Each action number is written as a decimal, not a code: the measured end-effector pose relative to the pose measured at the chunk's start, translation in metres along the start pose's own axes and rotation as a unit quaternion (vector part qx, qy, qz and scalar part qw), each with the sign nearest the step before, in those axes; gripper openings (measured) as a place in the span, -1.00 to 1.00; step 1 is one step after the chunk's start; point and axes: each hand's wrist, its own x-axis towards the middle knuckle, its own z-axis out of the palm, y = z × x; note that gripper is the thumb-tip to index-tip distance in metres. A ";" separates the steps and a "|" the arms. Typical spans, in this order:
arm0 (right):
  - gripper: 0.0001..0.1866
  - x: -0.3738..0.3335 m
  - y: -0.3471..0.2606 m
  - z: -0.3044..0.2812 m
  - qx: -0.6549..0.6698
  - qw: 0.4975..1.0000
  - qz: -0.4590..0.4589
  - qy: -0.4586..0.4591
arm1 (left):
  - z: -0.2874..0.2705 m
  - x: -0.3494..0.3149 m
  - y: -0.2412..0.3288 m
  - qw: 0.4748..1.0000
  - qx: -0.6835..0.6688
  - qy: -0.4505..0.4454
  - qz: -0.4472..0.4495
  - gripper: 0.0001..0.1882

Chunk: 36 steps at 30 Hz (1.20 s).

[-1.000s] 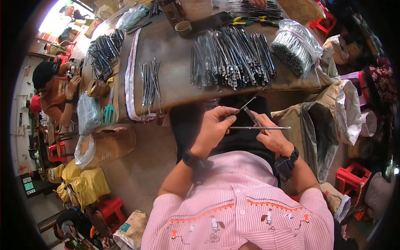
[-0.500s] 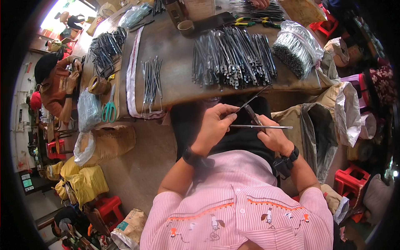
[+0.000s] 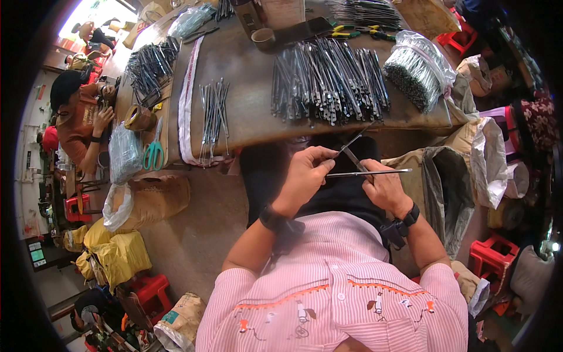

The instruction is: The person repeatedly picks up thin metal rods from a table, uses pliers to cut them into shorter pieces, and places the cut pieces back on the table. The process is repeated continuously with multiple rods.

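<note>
My left hand [image 3: 307,173] is closed, with thumb and fingertips pinching a thin metal rod [image 3: 355,138] that slants up and right towards the table edge. My right hand [image 3: 384,186] wraps round a flat, dark metal tool [image 3: 353,157], perhaps a file; its far end meets the rod by my left fingertips. A second, shiny metal rod [image 3: 390,171] lies almost level across the gap between both hands, past my right knuckles; which hand bears it I cannot tell. Both hands are above my lap, just short of the table.
On the table [image 3: 249,105] lie a large heap of metal rods [image 3: 331,79], a smaller group [image 3: 214,117], a bagged bundle [image 3: 416,70] and yellow-black pliers [image 3: 346,33]. Teal scissors [image 3: 153,154] rest at the left edge. An open sack [image 3: 448,193] stands right; a co-worker [image 3: 88,120] sits left.
The dark tool has shifted slightly along the rod in my left hand. The level rod's right end has tipped up a little. A hand at the table's far side has left the view.
</note>
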 end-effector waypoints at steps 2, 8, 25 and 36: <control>-0.74 0.001 0.000 0.001 0.005 1.000 0.010 -0.004 | 0.001 0.000 0.000 1.000 0.005 0.000 0.000 -0.84; -0.83 0.002 -0.001 0.003 0.041 0.999 0.019 0.004 | 0.003 -0.001 0.001 1.000 0.019 -0.005 -0.002 -0.82; -0.68 0.023 -0.005 0.004 0.141 0.987 0.079 -0.007 | -0.094 0.011 0.011 0.880 0.312 0.272 0.231 -0.79; -0.68 0.003 0.012 -0.001 0.305 0.938 0.163 0.034 | -0.202 0.071 -0.010 0.749 0.481 0.423 0.170 -0.62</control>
